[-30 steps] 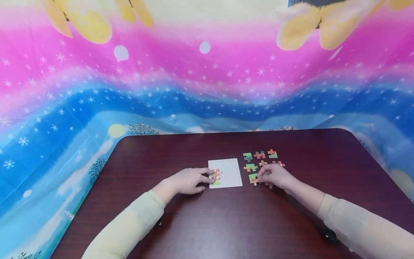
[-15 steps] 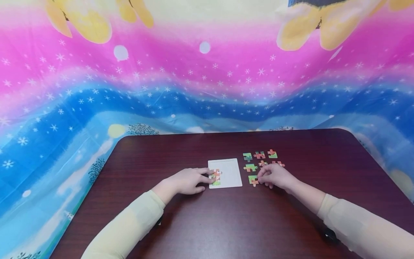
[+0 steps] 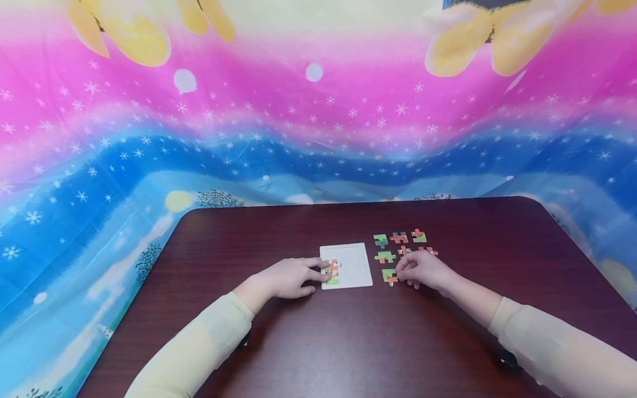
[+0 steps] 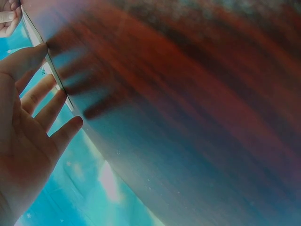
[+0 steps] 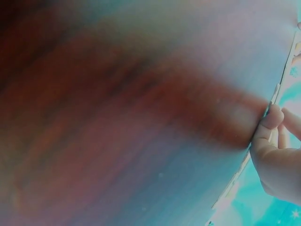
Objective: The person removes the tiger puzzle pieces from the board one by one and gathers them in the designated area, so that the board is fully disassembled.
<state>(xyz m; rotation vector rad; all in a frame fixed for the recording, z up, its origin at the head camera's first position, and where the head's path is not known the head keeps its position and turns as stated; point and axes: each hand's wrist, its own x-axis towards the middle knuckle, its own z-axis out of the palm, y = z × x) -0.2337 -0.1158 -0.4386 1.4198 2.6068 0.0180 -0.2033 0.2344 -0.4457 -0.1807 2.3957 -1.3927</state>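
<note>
My left hand [image 3: 288,278] lies with its fingers outstretched over the left edge of the white puzzle board [image 3: 354,265]. Its fingertips touch the joined orange and green puzzle pieces [image 3: 333,279] along that side and partly cover them. In the left wrist view the fingers [image 4: 54,110] of this hand are spread and straight. Right of the board, my right hand [image 3: 424,269] pinches the right side of a green and orange puzzle piece [image 3: 389,276] between thumb and fingers. That piece is close to the tabletop; whether it touches I cannot tell.
Several loose puzzle pieces lie beyond the right hand, among them a green one [image 3: 385,257], a red one [image 3: 400,237] and a green and orange one [image 3: 419,236]. The dark wooden table [image 3: 318,342] ends at a patterned cloth backdrop [image 3: 318,132].
The puzzle piece in my right hand has turned slightly, from tilted to nearly square with the board, and shifted a little left. My left hand stays in place on the board.
</note>
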